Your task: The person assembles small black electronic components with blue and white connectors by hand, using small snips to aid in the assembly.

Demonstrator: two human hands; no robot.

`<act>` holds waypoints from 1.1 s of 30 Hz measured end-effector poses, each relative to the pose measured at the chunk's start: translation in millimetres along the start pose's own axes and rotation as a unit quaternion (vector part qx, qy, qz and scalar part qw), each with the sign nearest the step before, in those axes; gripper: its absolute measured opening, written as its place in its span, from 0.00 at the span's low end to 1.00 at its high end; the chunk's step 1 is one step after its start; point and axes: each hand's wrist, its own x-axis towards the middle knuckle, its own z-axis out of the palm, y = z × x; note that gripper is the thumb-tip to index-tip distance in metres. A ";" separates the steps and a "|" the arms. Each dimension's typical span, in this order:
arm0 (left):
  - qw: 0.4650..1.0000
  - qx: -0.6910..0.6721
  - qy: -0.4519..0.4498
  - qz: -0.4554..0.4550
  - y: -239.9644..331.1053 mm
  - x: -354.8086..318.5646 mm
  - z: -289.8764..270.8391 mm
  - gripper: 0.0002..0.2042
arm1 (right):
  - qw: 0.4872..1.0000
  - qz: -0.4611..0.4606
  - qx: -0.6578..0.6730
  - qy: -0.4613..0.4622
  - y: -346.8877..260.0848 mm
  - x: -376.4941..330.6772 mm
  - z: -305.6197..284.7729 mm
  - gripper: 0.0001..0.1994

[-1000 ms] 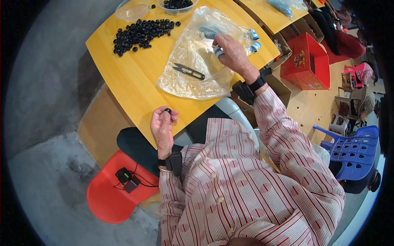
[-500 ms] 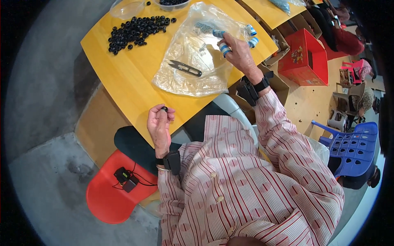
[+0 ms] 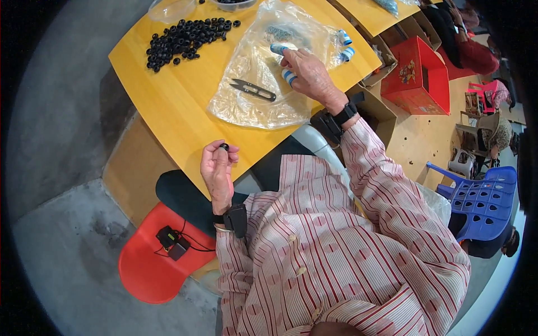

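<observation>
My left hand (image 3: 218, 171) is near the table's front edge. Its thumb and fingers are closed on a small black ring-shaped bead (image 3: 224, 147). My right hand (image 3: 311, 75) reaches over a clear plastic bag (image 3: 255, 64) lying flat on the yellow table (image 3: 148, 98). Blue-and-white striped finger covers sit on two of its digits, one cover (image 3: 278, 49) on the outstretched finger. Those fingertips are apart, with nothing visible between them. Small bluish pieces (image 3: 280, 32) show on the bag just beyond them. Dark thread snips (image 3: 253, 89) lie on the bag, closer to me.
Loose black beads (image 3: 182, 40) are heaped at the far left, near a clear plastic tub (image 3: 238, 4). More striped rolls (image 3: 347, 54) lie at the table's right edge. A red box (image 3: 414, 78) stands beyond it. A red chair (image 3: 151, 269) is at my left.
My right hand has moved left across the plastic bag, and the striped covers on its fingers moved with it. The left hand stays in place with the black bead.
</observation>
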 end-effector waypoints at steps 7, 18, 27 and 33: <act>1.000 -0.001 0.004 0.001 0.6 -0.6 0.7 0.11 | 1.000 -0.004 0.004 -0.002 -6.5 0.5 4.8 0.14; 0.999 -0.030 0.009 -0.006 3.3 -4.5 7.5 0.12 | 0.964 0.047 0.262 -0.017 -51.5 -19.7 -10.0 0.10; 0.998 -0.055 -0.021 0.034 30.7 -18.3 33.5 0.12 | 0.918 -0.018 0.382 -0.106 -120.9 -30.9 -27.6 0.20; 0.998 -0.054 -0.015 0.036 33.6 -24.4 32.7 0.11 | 0.926 -0.067 0.345 -0.138 -137.6 -31.1 -29.0 0.22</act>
